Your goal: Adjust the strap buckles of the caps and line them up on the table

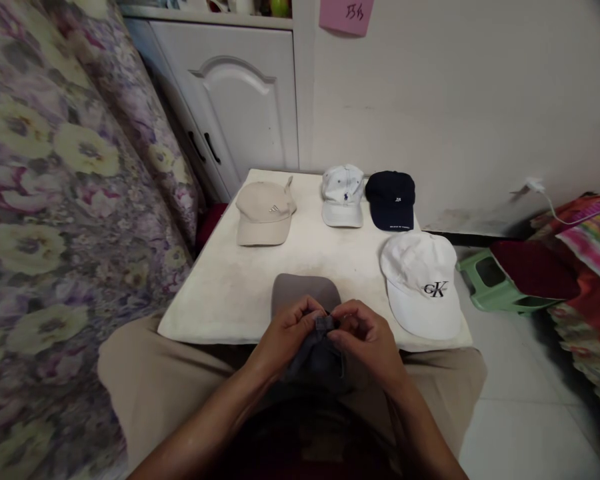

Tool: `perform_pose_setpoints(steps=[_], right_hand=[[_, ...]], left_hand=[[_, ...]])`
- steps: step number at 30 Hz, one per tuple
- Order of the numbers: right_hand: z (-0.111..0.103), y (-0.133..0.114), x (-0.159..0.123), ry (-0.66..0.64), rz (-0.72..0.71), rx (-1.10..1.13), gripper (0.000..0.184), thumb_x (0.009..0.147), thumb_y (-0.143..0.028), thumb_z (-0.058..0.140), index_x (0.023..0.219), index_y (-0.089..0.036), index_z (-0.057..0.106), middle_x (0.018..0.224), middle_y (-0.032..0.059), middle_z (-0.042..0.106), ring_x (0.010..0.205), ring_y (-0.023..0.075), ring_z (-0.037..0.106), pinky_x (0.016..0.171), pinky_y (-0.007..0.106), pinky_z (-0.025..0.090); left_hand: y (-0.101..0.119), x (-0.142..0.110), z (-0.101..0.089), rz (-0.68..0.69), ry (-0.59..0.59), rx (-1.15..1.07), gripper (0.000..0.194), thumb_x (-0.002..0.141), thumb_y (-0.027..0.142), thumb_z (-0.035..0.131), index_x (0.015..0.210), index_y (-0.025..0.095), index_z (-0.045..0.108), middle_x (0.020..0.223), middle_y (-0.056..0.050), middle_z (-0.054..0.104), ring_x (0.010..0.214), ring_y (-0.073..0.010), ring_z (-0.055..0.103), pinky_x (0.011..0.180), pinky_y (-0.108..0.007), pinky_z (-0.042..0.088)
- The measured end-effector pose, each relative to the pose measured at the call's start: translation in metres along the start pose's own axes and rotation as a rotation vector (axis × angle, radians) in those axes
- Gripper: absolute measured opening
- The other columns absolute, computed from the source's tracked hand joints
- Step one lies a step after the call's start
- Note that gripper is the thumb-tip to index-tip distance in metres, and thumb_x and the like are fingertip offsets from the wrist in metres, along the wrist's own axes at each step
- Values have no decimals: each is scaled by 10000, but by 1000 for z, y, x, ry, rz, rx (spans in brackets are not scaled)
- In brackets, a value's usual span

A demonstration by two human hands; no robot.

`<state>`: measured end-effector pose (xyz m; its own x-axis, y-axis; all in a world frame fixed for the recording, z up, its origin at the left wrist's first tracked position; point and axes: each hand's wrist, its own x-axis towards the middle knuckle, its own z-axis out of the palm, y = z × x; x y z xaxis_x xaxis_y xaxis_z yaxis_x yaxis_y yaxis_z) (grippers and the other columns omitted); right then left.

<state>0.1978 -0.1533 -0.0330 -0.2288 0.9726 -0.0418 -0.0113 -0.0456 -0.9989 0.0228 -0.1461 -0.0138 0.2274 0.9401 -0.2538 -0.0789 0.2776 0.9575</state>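
Observation:
A grey baseball cap [305,288] lies at the front edge of the table, its brim pointing away from me and its crown hanging toward my lap. My left hand [296,328] pinches the cap's back strap from the left. From the other side my right hand [364,333] pinches the same strap, its thumb and fingers close together. The strap's fastening is small and partly hidden by my fingertips. Nearest to my right hand is a white cap [417,267] with black "CK" lettering, resting at the table's right edge.
A beige cap [264,207], a pale cap [343,193] and a navy cap [391,197] stand along the table's [215,287] far side. Behind are a white cabinet [230,87] and the wall. A floral curtain [70,233] hangs left; a green stool [495,277] stands right.

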Motion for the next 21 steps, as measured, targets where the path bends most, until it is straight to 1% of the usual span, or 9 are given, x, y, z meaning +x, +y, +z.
perform_pose_setpoints(steps=[2,6,8,13,17,19,21], right_hand=[[1,0,0,6,-19,26,194,764,-269,744,922,-223,642,628,-54,525,556,120,463,525,242,354],[1,-4,0,3,-115,-3,139,771,-221,729,879,-223,642,819,-14,587,614,116,473,560,252,373],[0,-7,0,-12,-130,-27,135,767,-210,728,863,-221,634,877,-6,591,621,112,469,568,252,374],[-2,-6,-1,-49,-99,-57,155,768,-198,713,888,-226,619,843,-16,568,644,123,472,580,250,375],[-1,-1,1,-27,-61,-104,279,734,-212,764,981,-232,635,734,-43,540,655,139,487,604,255,386],[1,0,2,-10,-95,-138,314,711,-216,787,996,-229,654,782,-31,578,726,156,521,671,270,416],[3,1,3,-5,-140,-143,306,713,-207,780,999,-225,672,881,-8,627,836,179,555,765,291,433]], left_hand=[[0,0,1,10,-1,6,241,832,408,649,772,181,595,680,26,525,614,-116,432,546,-208,352],[0,-1,2,25,-14,24,211,849,371,642,782,177,593,686,26,510,630,-115,418,550,-206,342],[0,-1,2,23,-21,36,200,854,361,638,791,176,593,695,22,514,640,-117,419,555,-206,343],[-2,-1,3,3,-11,40,204,849,373,638,796,182,590,699,24,522,632,-117,429,553,-205,356],[0,0,4,5,30,0,188,841,358,656,814,182,593,710,24,541,635,-114,454,554,-198,373],[1,0,5,15,62,-14,174,833,344,665,838,185,597,750,12,575,670,-123,493,577,-202,399],[2,0,6,30,95,-16,173,824,344,672,855,191,600,784,2,597,716,-140,533,613,-214,428]])
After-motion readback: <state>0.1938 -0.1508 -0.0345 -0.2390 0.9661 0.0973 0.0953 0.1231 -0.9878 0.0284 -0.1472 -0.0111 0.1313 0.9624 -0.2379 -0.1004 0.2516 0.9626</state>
